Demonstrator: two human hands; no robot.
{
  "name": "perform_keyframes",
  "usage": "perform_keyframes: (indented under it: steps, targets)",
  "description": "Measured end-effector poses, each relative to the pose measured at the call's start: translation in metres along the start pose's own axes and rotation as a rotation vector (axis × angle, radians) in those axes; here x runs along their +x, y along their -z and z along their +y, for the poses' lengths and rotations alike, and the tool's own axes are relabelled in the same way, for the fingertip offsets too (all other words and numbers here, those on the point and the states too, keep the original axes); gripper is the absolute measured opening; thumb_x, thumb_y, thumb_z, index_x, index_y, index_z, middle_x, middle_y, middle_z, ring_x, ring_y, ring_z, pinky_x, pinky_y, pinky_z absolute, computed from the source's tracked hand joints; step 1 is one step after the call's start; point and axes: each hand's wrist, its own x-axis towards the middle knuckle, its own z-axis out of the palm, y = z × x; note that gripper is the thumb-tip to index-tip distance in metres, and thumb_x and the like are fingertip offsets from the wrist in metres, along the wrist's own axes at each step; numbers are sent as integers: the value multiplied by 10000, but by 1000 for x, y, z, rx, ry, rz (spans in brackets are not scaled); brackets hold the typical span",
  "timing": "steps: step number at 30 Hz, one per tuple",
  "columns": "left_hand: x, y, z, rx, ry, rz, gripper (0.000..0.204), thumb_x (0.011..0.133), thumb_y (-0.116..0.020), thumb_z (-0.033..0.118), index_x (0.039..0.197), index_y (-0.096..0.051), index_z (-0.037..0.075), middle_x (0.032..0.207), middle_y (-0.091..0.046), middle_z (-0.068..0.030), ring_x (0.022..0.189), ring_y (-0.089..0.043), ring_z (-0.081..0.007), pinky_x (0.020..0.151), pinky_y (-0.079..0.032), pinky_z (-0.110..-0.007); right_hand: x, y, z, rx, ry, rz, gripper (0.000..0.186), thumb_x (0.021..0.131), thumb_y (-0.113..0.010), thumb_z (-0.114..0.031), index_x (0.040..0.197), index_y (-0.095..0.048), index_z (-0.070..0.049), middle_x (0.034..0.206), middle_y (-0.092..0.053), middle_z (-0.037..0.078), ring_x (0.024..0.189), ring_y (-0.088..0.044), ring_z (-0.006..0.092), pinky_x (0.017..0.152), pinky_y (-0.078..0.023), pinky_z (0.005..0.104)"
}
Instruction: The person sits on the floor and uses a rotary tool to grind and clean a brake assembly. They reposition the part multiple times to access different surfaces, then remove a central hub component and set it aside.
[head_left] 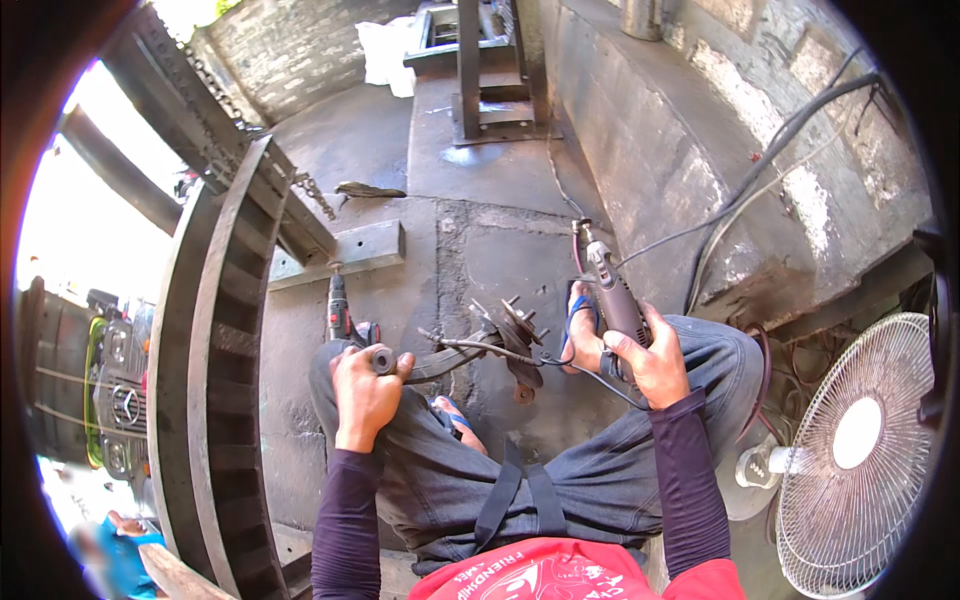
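Observation:
My left hand point(368, 392) is closed round the end of a curved metal suspension arm point(440, 366), beside its round bushing end point(383, 360). The arm's far end, a dark piece with several protruding studs point(512, 328), lies between my feet. In my right hand point(655, 362) is a grey handheld rotary grinder point(618, 298), its tip pointing up and away from me. A small round bit point(583, 228) sits at that tip, apart from the metal arm. The grinder's dark cable point(612, 388) loops below my hand towards the metal arm.
A second rotary tool point(339, 305) stands by my left knee. Beyond it, a steel beam point(370, 248) lies on the concrete floor. A standing fan point(855, 435) is close on my right, and black cables point(735, 205) hang along the wall. Steel channels point(215, 380) rise on the left.

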Motion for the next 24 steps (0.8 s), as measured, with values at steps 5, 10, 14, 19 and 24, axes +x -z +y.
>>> perform_keyframes:
  steps: [5,10,14,19,24]
  targets:
    - [16,10,12,42,26,-104,371,835,-843,333,808,-689,-3,757,-681,-245,781,-692,-440,735,-530,-491,22,-20,-13,32,96,-23,595,847,-796,-200,1349,-605,55,1180,-716,152,1053,-683,221,971,-522,342]
    - [27,11,12,146,-3,-90,388,828,-860,339,950,-747,-12,810,-709,-241,843,-717,-427,786,-550,-483,34,-17,-16,88,73,-75,577,854,-805,-210,1332,-617,54,1169,-716,138,1051,-674,202,970,-517,331]
    - [23,7,3,251,-93,-4,327,818,-854,305,859,-713,13,753,-699,-200,793,-698,-410,732,-523,-480,31,-14,-6,53,7,-64,550,863,-795,-207,1321,-627,48,1166,-709,124,1048,-663,191,964,-517,328]
    - [18,13,1,62,67,-97,287,808,-866,228,837,-694,1,749,-677,-186,740,-650,-374,766,-510,-455,20,-19,1,72,-78,-108,632,863,-769,-194,1402,-550,53,1092,-693,96,912,-651,141,817,-538,280]
    - [13,16,0,27,27,-49,302,766,-877,139,975,-711,-2,971,-701,-208,971,-662,-372,861,-514,-444,5,-24,2,-270,-83,-190,755,830,-806,-188,1472,-479,38,1308,-654,218,1172,-665,304,1033,-501,386]
